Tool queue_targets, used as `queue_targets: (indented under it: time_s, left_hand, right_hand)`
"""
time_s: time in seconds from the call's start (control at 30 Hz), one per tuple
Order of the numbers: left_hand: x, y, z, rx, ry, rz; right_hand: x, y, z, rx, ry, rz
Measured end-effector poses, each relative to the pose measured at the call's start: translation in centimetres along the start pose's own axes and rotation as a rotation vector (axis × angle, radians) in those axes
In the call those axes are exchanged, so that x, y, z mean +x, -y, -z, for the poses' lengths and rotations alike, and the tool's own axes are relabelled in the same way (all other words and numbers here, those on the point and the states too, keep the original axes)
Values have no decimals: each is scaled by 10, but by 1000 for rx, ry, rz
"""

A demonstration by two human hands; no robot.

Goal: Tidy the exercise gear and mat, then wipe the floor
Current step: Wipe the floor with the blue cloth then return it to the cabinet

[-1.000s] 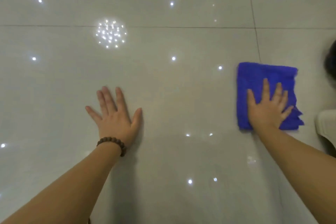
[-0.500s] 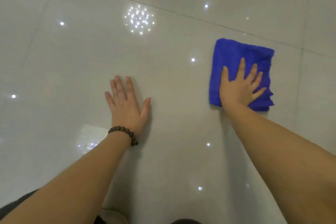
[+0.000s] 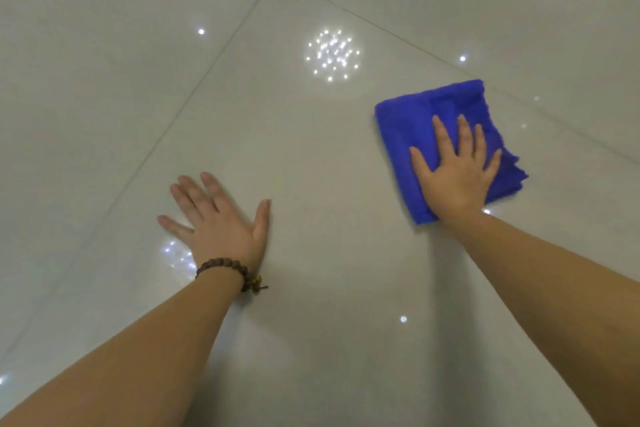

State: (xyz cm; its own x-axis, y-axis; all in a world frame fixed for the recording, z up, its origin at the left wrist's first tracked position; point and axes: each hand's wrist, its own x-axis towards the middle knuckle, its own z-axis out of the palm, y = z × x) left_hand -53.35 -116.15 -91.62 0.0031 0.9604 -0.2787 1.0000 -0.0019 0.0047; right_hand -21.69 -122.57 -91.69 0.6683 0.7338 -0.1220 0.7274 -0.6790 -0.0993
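A folded blue cloth [image 3: 415,121] lies flat on the glossy pale tiled floor [image 3: 311,322]. My right hand [image 3: 457,173] presses down on the cloth with straight, spread fingers, covering its near right part. My left hand [image 3: 221,222] rests flat on the bare tile to the left, fingers straight and spread, a brown bead bracelet at its wrist. No exercise gear or mat is in view.
Grout lines [image 3: 214,55] cross the floor at the upper left and upper right. Ceiling lights reflect as bright dots, with one round cluster [image 3: 332,55] beyond the cloth.
My right hand has slid the cloth across the floor leftward, nearer my left hand. The view has turned, so the grout lines now run diagonally. My left hand has stayed planted.
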Motion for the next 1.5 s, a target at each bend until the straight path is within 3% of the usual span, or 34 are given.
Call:
queue_targets:
  time_s: [0.13,0.2,0.27,0.4,0.47,0.53,0.67,0.73,0.8,0.93,1.0,1.07,1.13,1.2,1.23,1.27,1.37,1.4,1.43,1.5]
  left_hand:
    - [1,2,-3,-18,-17,-9]
    - [2,2,-3,-21,-15,-13]
    - [3,3,-4,-35,-12,-18]
    - [5,5,-6,-64,-29,-29]
    - [6,5,-5,-78,-26,-32]
    - [5,5,-4,-83,-29,-39]
    - [5,5,-5,-86,-48,-53]
    - [5,5,-7,-84,-51,-48]
    - [6,5,-7,-89,-44,-42]
    - [7,6,-7,-101,-51,-77]
    - [7,6,-7,-100,-52,-74]
    - [6,6,-6,-94,-50,-57]
    - [5,6,-6,-83,-48,-59]
    - [6,6,-6,-81,-47,-61]
    - [6,5,-6,-83,-44,-60]
    - [7,5,-5,-84,-42,-58]
    - [6,4,-3,-84,-34,-41]
    - [6,4,-2,-83,-26,-39]
    - [5,4,-2,-83,-20,-37]
    - [5,5,-2,-80,-19,-32]
  right_hand:
    - [34,49,3,117,-27,-377]
    - [28,93,-5,118,-47,-368]
    - [0,146,-17,66,-74,-86]
    - [-33,207,-29,-34,34,733]
    - [9,197,-22,-23,14,845]
    - [64,179,-16,-16,-30,611]
    - [140,160,8,131,-18,-235]
    - [137,198,6,165,-3,-320]
    - [104,261,-9,115,-5,-23]
    - [-20,364,-31,-78,237,999]
    - [-7,357,-25,-101,231,1147]
    - [49,319,-25,-50,94,875]
    - [111,267,-15,19,-5,405]
    - [130,239,-8,129,-33,4]
    - [118,243,-10,141,-37,-71]
    - [94,254,-15,123,-38,-8]
    - [9,276,-32,34,6,615]
    - [-1,263,-32,1,-3,726]
    - [2,241,-30,-11,-15,720]
    - [20,182,-21,1,-19,440]
